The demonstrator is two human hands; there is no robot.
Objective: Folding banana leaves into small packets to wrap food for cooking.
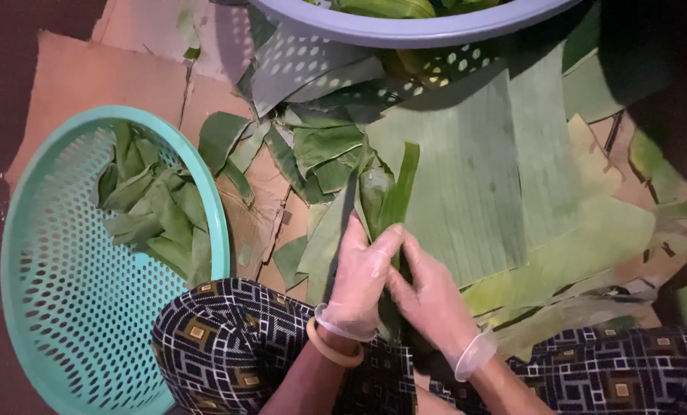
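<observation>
- Patterned black-and-white trousers cover the knees.
- Left hand and right hand, in clear gloves, close around a folded green leaf parcel above large banana leaves.
- Teal perforated plastic basket holds leaf pieces.

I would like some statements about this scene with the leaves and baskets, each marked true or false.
1. Both hands wear thin clear gloves. True: the left hand and the right hand are gloved.
2. The hands hold a folded green leaf packet between them. True.
3. The round turquoise perforated plastic basket is empty. False: it holds green leaf pieces.
4. A tan bangle sits on the right wrist. False: it is on the left wrist.
5. The large flat banana leaf sheets lie on brown cardboard. True.
</observation>
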